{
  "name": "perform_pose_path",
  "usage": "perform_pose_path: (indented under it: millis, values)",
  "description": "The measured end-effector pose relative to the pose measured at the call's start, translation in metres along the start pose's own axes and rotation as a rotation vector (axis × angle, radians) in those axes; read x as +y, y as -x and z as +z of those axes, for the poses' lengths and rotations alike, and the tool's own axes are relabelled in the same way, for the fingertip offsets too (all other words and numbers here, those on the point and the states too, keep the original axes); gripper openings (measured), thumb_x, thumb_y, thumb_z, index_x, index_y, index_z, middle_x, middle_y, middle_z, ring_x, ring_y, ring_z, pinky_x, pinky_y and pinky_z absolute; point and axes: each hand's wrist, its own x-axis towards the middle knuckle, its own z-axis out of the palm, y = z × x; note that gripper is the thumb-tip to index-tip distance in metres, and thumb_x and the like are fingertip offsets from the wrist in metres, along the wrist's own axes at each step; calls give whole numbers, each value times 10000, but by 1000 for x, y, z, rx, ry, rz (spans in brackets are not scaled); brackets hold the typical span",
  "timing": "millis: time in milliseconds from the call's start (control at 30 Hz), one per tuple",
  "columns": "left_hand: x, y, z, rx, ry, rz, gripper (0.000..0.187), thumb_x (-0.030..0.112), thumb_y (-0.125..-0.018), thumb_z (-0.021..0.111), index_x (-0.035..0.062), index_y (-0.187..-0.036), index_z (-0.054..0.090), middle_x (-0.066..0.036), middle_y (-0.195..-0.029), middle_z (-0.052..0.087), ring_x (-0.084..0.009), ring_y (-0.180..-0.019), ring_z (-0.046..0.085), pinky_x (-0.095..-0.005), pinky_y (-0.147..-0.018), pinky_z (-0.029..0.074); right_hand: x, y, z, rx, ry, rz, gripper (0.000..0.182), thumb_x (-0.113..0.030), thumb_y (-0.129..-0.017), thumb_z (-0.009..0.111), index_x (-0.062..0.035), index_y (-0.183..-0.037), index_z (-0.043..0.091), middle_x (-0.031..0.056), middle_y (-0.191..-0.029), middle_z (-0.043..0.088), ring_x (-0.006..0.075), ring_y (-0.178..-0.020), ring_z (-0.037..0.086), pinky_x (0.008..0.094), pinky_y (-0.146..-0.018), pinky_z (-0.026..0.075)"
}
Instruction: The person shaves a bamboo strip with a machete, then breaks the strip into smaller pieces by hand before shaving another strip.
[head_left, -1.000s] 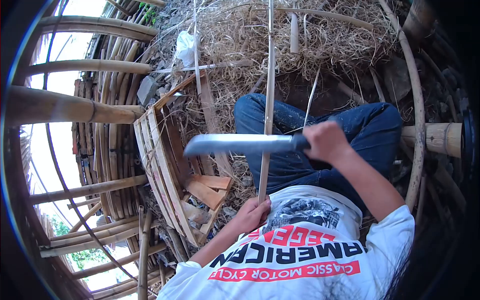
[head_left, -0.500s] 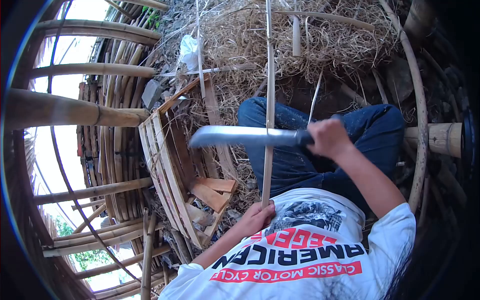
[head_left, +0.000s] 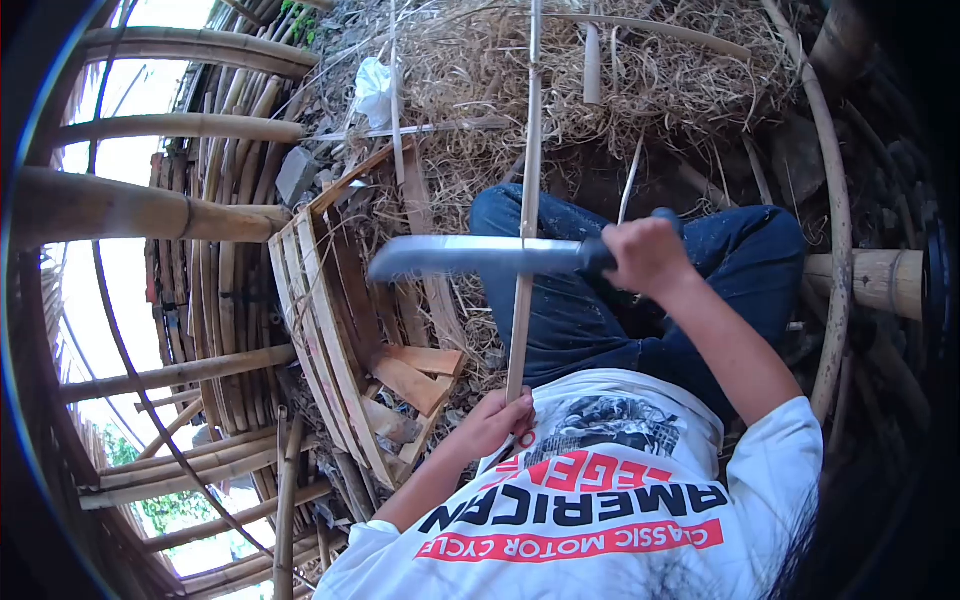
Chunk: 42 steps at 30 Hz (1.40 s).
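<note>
My right hand (head_left: pixel 640 255) is closed round the dark handle of a machete (head_left: pixel 470 256). The wide steel blade points left and lies across a long, thin bamboo strip (head_left: pixel 530 150), above my lap. My left hand (head_left: pixel 500 418) grips the near end of that strip, close against my shirt. From there the strip runs away from me, over my crossed legs (head_left: pixel 570 330), and out past the top of the view. The blade's tip is smeared by motion.
Curly bamboo shavings (head_left: pixel 660 80) cover the ground ahead. A slatted wooden crate (head_left: pixel 320 340) with wood pieces stands at left, near a white plastic bag (head_left: pixel 374 92) and a grey block (head_left: pixel 296 176). Bamboo poles (head_left: pixel 190 125) form the left side; a curved pole (head_left: pixel 835 220) stands at right.
The machete and my right hand have moved slightly up and left in view. My left hand and the strip's near end have also shifted a little left.
</note>
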Motion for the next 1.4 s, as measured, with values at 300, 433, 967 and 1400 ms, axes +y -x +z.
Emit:
perform_pose_path:
  millis: [300,433,967,1400]
  values:
    - [20,-18,-32,-46,-253,-88,367,329,-1025,444,30,-879,597,-15,-751,616,-87,-708,553,-246,-682,441,-5,-1,0,-30,27,113,258,-323,-689,735,-96,-715,614,129,-670,653,318,-652,665,436,-605,521]
    - [17,-36,-7,-5,-82,-51,393,332,-1041,392,-5,-1001,591,-30,-669,579,-125,-710,593,-284,-696,504,-5,9,-1,-30,-35,123,266,-326,-708,737,-87,-705,621,143,-662,647,332,-662,665,436,-612,527]
    - [19,-43,46,254,372,-32,297,341,-1042,361,128,-843,418,69,-599,269,-47,-459,213,-232,-402,191,-16,22,-33,-247,-82,59,533,-569,-764,693,-43,-726,612,180,-659,644,361,-654,661,447,-617,534]
    - [40,-5,61,434,-278,230,270,233,-1029,397,-11,-921,431,-128,-696,460,-207,-656,435,-381,-641,408,10,8,-44,-131,-15,19,601,-642,-777,641,-55,-662,590,163,-606,626,359,-582,644,440,-537,506]
